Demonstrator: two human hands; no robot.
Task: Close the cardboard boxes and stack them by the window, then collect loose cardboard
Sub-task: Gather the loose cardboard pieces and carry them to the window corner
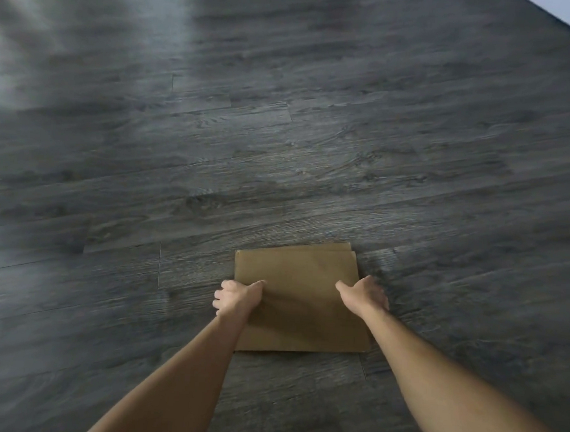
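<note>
Cardboard (300, 302) flat on dark wood floor (281, 133), second sheet edge showing beneath at far side. Nothing around it. Left hand (238, 297) curled gripping left edge; right hand (365, 294) on right edge, fingers hidden, grip unclear.

Flat brown cardboard sheets (300, 299), stacked slightly askew
</note>
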